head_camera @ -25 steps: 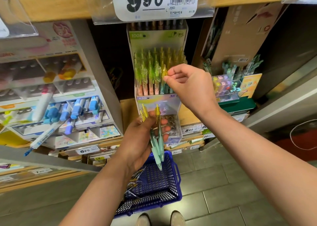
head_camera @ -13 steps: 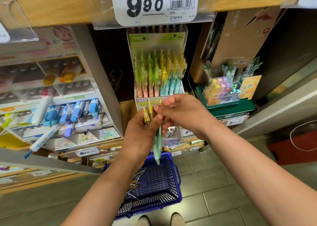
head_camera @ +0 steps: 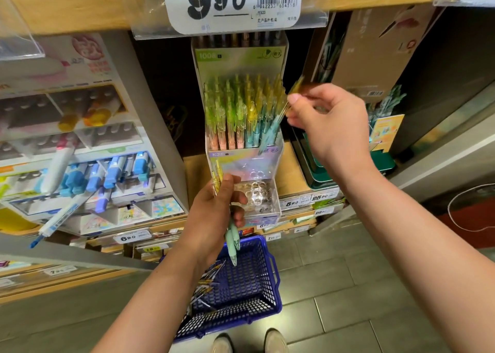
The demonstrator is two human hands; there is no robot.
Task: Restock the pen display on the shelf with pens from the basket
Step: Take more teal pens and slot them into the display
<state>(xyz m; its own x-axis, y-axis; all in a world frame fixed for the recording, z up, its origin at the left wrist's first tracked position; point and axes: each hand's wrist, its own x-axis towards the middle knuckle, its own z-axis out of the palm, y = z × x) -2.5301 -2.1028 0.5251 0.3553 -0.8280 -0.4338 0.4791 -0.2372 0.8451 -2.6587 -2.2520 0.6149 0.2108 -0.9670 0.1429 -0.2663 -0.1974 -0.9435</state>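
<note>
Moved: right hand [head_camera: 329, 122] up from the bunch to the pen display [head_camera: 241, 55], pinching one tilted pen [head_camera: 276, 123] at its right edge | left hand [head_camera: 211, 213] grips bunch of pens [head_camera: 231, 238] over basket [head_camera: 267, 280] | display rows: upright pens, packed | basket, near: loose pens [head_camera: 206, 285] at left

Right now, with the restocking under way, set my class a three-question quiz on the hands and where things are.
1. True or false: the right hand pinches one pen at the right edge of the pen display.
2. The blue basket sits: A on the shelf; B on the floor; C on a forearm.
3. Fill in: the left hand grips several ____.
Key: 1 true; 2 B; 3 spare pens.
</note>
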